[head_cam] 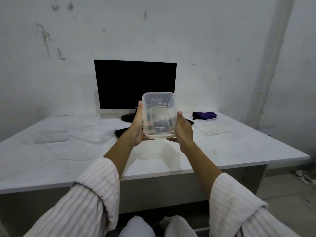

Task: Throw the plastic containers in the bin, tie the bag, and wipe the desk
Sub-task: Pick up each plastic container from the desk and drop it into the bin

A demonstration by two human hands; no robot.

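Note:
A clear rectangular plastic container (159, 115) is held up above the white desk (239, 151), its open side facing me. My left hand (137, 124) grips its left wall and underside. My right hand (183, 130) grips its right wall with the thumb along the rim. Several more clear containers and lids lie on the desk's left side, among them a tray (95, 133), a flat lid (77, 151) and another container (53, 135). One more flat clear piece (212, 129) lies at the right. A white bag (179, 226) shows at the bottom edge below the desk.
A black monitor (135, 84) stands at the back against the wall. A dark purple cloth (204, 115) lies at the back right, and a black item (121, 131) sits behind my left wrist. Yellowish stains (171, 151) mark the desk under the container. Litter (306, 178) lies on the floor right.

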